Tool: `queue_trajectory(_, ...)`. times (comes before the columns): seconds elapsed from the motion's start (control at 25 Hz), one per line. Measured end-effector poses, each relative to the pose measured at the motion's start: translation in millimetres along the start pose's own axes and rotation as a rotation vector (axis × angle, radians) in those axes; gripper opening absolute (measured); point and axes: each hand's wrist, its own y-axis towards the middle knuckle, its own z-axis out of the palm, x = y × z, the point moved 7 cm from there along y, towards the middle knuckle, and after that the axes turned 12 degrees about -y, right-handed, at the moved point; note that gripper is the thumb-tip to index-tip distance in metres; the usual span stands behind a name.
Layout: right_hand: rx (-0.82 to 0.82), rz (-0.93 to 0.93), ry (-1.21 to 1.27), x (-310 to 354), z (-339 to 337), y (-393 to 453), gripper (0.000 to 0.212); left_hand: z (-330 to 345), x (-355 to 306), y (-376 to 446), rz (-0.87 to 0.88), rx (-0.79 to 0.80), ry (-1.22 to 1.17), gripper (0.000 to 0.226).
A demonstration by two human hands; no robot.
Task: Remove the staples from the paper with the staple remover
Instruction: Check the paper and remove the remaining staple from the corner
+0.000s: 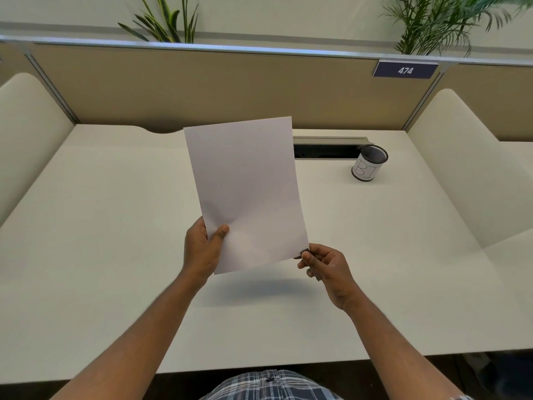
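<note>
Both hands up, left hand (202, 249) thumb pinching paper (245, 192), right hand (326, 267) fingers gripping staple remover (305, 251) at corner

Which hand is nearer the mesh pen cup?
Right. The right hand is below-left of the pen cup; the left hand is farther left, across the paper.

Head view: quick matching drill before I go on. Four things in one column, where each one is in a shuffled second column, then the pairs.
Things:
1. paper
2. staple remover
3. mesh cup
4. number plate

Places:
A. on the partition, top right
B. at the paper's lower right corner, in the right hand
C. standing on the desk by the cable slot
D. held up above the desk by the left hand

Pairs: 1-D, 2-B, 3-C, 4-A
</note>
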Motion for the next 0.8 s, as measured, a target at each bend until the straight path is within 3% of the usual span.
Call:
queue_trajectory(0.32,-0.029,-0.009,0.008,0.1,0.4,2.5,0.035,1.4,0.7,2.4,-0.011,-0.004,0.000,0.027)
queue_trajectory(0.8,-0.151,0.023,0.007,-6.2,-1.4,9.9,0.008,3.1,6.2,3.2,-0.038,-0.006,-0.016,0.029)
